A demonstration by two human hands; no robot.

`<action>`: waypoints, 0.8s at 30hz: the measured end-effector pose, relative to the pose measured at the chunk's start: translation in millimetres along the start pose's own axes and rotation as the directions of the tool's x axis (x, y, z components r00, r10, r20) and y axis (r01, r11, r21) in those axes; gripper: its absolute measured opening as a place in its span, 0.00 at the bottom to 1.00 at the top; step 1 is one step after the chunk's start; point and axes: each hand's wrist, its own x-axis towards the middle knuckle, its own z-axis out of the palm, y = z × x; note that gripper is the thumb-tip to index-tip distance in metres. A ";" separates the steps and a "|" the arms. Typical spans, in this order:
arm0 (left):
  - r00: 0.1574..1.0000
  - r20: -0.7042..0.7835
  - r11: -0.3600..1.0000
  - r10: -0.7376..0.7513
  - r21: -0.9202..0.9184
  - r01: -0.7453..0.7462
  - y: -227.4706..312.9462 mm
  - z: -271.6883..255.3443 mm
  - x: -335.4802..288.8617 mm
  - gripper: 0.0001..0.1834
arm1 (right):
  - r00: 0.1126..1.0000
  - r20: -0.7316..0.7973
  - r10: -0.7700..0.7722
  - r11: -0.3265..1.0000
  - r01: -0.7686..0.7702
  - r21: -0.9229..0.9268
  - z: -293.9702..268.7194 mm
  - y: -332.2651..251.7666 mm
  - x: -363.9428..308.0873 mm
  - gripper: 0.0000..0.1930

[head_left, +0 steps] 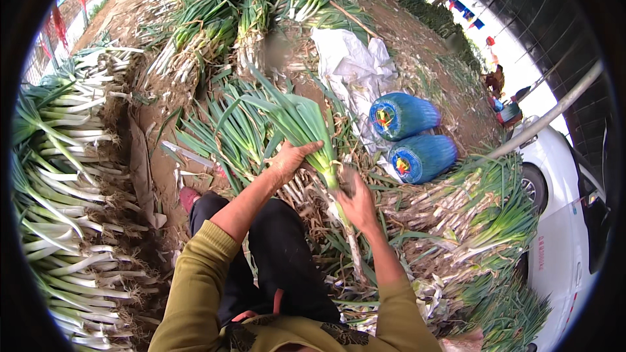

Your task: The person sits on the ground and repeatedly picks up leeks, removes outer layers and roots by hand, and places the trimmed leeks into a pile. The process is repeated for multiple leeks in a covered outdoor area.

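Over my lap I hold a large green onion [306, 120], its green leaves pointing up and away and its pale, dirty stalk running down toward the lower right. My left hand [295, 161] is closed around the base of the leaves. Lower on the stalk, my right hand [358, 203] is closed at its side; those fingers are partly blurred. Just beyond my left hand lie more green onions [225, 130] on the ground, with their leaves to the far left. Under and beside the stalk is a litter of dry leaves and peelings [306, 215].
Clean white-stalked onions [72, 208] are stacked along the left. Untrimmed bundles [202, 26] lie at the far side, another heap [469, 208] at right. Two blue spools [424, 158] stand by a white plastic sheet [355, 58]. A slanting pole [554, 111] and white car [561, 241] are further right.
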 end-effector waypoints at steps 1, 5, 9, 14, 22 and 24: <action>0.999 -0.035 0.999 0.020 0.040 -0.018 -4.4 4.7 -1.3 0.19 | 0.991 -0.086 -0.103 0.994 0.100 -0.038 7.3 -1.6 13.1 0.19; 0.995 -0.078 0.993 0.056 0.109 -0.048 -8.8 5.5 -1.7 0.19 | 0.874 -0.183 -0.451 0.871 0.386 -0.303 19.2 6.7 32.9 0.03; 0.965 -0.240 0.992 0.109 0.086 -0.091 23.4 -26.6 2.6 0.13 | 0.922 0.075 -0.379 0.837 0.376 -0.397 16.2 60.5 -34.4 0.06; 0.933 -0.200 0.954 0.299 0.091 -0.287 42.2 -39.7 2.7 0.12 | 0.535 0.454 0.712 0.523 0.027 -0.852 -42.8 140.5 -101.2 0.11; 0.976 -0.137 0.986 0.167 0.050 -0.162 23.5 -31.2 -11.8 0.18 | 0.904 0.367 0.218 0.577 -0.423 0.699 40.4 32.1 56.2 0.16; 0.967 -0.155 0.979 0.202 0.015 -0.203 26.2 -35.7 -17.7 0.18 | 0.935 0.224 0.275 0.524 -0.341 0.780 49.8 20.6 63.8 0.12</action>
